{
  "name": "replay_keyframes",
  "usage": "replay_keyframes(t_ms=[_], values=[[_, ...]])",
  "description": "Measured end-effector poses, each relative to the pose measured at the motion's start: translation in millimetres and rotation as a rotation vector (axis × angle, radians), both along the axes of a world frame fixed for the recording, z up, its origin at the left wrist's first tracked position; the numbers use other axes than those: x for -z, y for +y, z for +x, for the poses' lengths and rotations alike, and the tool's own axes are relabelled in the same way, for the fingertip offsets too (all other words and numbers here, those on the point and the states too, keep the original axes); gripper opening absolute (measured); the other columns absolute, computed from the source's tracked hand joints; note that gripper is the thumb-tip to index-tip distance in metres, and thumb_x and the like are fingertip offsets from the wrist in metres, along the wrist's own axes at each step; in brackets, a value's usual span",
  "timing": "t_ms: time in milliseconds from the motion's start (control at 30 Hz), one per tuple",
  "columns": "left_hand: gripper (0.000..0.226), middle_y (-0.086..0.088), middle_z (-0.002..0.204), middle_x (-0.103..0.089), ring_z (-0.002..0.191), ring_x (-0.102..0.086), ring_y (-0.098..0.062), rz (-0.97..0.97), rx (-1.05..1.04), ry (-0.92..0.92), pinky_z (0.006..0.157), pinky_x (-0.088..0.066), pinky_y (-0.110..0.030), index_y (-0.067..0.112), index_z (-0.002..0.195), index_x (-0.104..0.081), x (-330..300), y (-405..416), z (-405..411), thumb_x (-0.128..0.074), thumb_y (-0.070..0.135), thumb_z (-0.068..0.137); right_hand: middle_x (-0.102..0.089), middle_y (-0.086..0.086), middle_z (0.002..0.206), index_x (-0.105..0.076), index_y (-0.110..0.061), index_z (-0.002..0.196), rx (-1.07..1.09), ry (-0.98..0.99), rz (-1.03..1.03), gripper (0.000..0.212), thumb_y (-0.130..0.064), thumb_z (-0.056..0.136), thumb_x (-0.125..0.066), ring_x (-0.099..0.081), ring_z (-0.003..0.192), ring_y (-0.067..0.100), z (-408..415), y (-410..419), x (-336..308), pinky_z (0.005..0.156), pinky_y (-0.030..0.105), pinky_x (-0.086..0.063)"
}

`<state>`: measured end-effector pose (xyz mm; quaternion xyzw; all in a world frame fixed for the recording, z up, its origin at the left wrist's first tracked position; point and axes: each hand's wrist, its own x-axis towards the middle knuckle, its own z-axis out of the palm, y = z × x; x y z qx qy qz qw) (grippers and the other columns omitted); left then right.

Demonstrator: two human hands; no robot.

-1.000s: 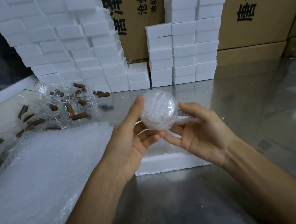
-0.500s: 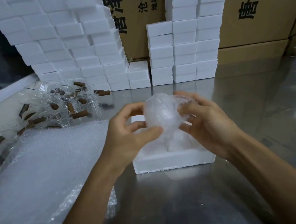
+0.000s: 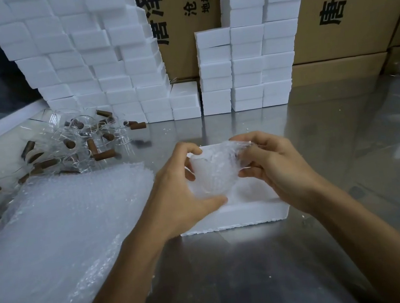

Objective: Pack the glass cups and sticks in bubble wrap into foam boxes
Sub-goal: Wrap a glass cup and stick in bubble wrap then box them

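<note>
A bubble-wrapped bundle (image 3: 216,173) sits low over the open white foam box (image 3: 255,212) in the middle of the metal table. My left hand (image 3: 176,192) grips its left side, thumb underneath. My right hand (image 3: 274,164) grips its right side and pinches the loose wrap end at the top. What is inside the wrap is not visible. A pile of clear glass cups (image 3: 70,140) with brown sticks (image 3: 104,155) lies at the back left. A stack of bubble wrap sheets (image 3: 52,237) lies on the left.
Stacks of white foam boxes (image 3: 96,70) stand along the back, with a second stack (image 3: 251,68) to the right. Cardboard cartons (image 3: 343,10) rise behind them. The steel table (image 3: 235,273) stretches toward me and to the right.
Both hands have lowered the wrapped bundle from above the table into the foam box. The left hand went from an open cradle to a grip around its side.
</note>
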<state>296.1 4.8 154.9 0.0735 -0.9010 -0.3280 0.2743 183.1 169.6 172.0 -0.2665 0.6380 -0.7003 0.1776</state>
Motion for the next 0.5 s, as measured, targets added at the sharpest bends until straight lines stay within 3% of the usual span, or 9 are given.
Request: replay_keyframes(t_ms=[67,133,267,333,400,500], values=[[0.077,0.024,0.104,-0.052,0.094,-0.051,0.008,0.042,-0.005,-0.056,0.067,-0.041,-0.013,0.051,0.109,-0.039,-0.2,0.8,0.7,-0.079,0.07,0.046,-0.074,0.013,0.102,-0.07,-0.004,0.106,0.005,0.017,0.02,0.024,0.006,0.093,-0.053,-0.071,0.09,0.022,0.4,-1.3,2.2,0.08,0.031,-0.061],[0.079,0.023,0.102,-0.052,0.095,-0.051,0.007,0.075,-0.019,-0.063,0.068,-0.039,-0.012,0.05,0.117,-0.041,-0.3,1.4,0.2,-0.07,0.079,0.05,-0.074,0.012,0.104,-0.071,-0.006,0.105,-0.006,0.012,0.036,0.025,0.008,0.092,-0.054,-0.072,0.094,0.024,-0.2,-0.7,3.2,0.082,0.032,-0.061],[0.086,0.017,0.112,-0.053,0.099,-0.054,-0.005,0.004,-0.081,-0.155,0.079,-0.045,-0.02,0.034,0.136,-0.047,2.8,-0.3,-1.8,-0.081,0.06,0.062,-0.071,0.015,0.108,-0.071,-0.009,0.104,-0.065,0.09,0.115,0.022,0.006,0.092,-0.059,-0.069,0.1,0.031,0.7,-0.1,4.3,0.089,0.038,-0.059],[0.081,0.013,0.115,-0.055,0.103,-0.054,-0.01,-0.019,-0.105,-0.154,0.084,-0.046,-0.024,0.028,0.131,-0.055,3.9,-1.8,-2.8,-0.084,0.053,0.06,-0.069,0.02,0.109,-0.07,-0.01,0.103,-0.087,0.132,0.13,0.022,0.006,0.092,-0.061,-0.067,0.1,0.034,1.7,0.0,4.6,0.09,0.036,-0.059],[0.075,0.013,0.109,-0.056,0.097,-0.055,-0.008,-0.008,-0.113,-0.152,0.078,-0.045,-0.022,0.027,0.124,-0.06,3.0,-3.5,-2.8,-0.086,0.049,0.057,-0.069,0.022,0.108,-0.07,-0.013,0.103,-0.106,0.16,0.148,0.022,0.005,0.091,-0.063,-0.067,0.095,0.037,2.4,0.2,4.6,0.089,0.038,-0.059],[0.071,0.016,0.101,-0.057,0.09,-0.056,-0.003,-0.002,-0.096,-0.203,0.07,-0.044,-0.018,0.031,0.113,-0.064,-0.1,-5.3,-1.5,-0.079,0.057,0.048,-0.068,0.026,0.099,-0.071,-0.018,0.101,-0.106,0.249,0.241,0.025,0.004,0.088,-0.067,-0.063,0.085,0.039,0.3,1.2,4.0,0.093,0.053,-0.054]])
